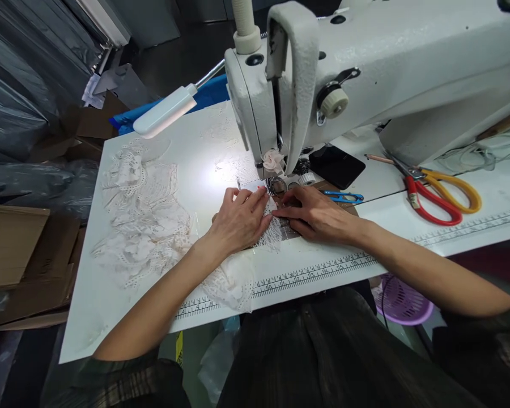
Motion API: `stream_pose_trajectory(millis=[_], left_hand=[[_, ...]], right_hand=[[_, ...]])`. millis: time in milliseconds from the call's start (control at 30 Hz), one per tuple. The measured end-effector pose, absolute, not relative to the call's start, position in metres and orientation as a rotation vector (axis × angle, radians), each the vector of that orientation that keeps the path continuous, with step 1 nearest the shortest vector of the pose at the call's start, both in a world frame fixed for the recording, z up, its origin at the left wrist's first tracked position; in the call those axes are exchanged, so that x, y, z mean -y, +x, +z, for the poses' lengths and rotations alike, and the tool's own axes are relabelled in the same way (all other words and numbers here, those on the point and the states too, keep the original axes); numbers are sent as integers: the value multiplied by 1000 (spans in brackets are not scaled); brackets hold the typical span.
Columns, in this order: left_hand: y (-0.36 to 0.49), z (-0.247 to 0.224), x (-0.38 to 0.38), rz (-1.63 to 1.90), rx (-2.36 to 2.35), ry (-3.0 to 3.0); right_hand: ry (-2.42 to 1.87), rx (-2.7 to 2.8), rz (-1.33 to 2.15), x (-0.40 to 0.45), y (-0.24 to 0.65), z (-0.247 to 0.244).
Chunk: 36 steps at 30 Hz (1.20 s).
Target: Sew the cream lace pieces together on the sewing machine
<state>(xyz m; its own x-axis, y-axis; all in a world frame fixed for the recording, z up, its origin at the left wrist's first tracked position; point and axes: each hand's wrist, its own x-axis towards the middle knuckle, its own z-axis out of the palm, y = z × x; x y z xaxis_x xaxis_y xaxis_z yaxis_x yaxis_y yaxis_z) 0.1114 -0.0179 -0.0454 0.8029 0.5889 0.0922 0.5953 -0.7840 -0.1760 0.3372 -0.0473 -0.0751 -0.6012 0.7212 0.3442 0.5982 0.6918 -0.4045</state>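
White lace fabric [271, 229] lies under the needle area of a white sewing machine [250, 107]. My left hand [241, 220] presses flat on the lace just left of the presser foot, fingers spread a little. My right hand [312, 214] is on the other side, its thumb and index finger closed on the lace edge. A larger heap of lace [147, 209] spreads over the table to the left, with one part hanging near the front edge beneath my left forearm. A pale fabric flower [273, 161] sits on the machine head above my fingers.
Right of the machine head lie a black phone [337, 165], blue thread snips [343, 196] and scissors [436, 195] with red and yellow handles. A lamp [165, 112] reaches over the table [83, 306]. Below right is a purple basket [403, 300]; cardboard boxes [15, 243] stand left.
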Motion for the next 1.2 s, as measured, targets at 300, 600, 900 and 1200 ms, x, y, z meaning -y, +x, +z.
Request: stream_pose_trajectory(millis=[300,600,900,1200], left_hand=[[102,-58,14,-405,918,-2918],[105,-64,14,-479,993,-2947],[105,-68,15,-560,1053,-2955],[107,-69,21,-542,977,-2814]], right_hand=[[-1080,2396,330,49,333,-73],[-1034,2347,394,47,335,-77],[-1056,2314,385,48,333,-78],[-1031,2337,344,47,336,-82]])
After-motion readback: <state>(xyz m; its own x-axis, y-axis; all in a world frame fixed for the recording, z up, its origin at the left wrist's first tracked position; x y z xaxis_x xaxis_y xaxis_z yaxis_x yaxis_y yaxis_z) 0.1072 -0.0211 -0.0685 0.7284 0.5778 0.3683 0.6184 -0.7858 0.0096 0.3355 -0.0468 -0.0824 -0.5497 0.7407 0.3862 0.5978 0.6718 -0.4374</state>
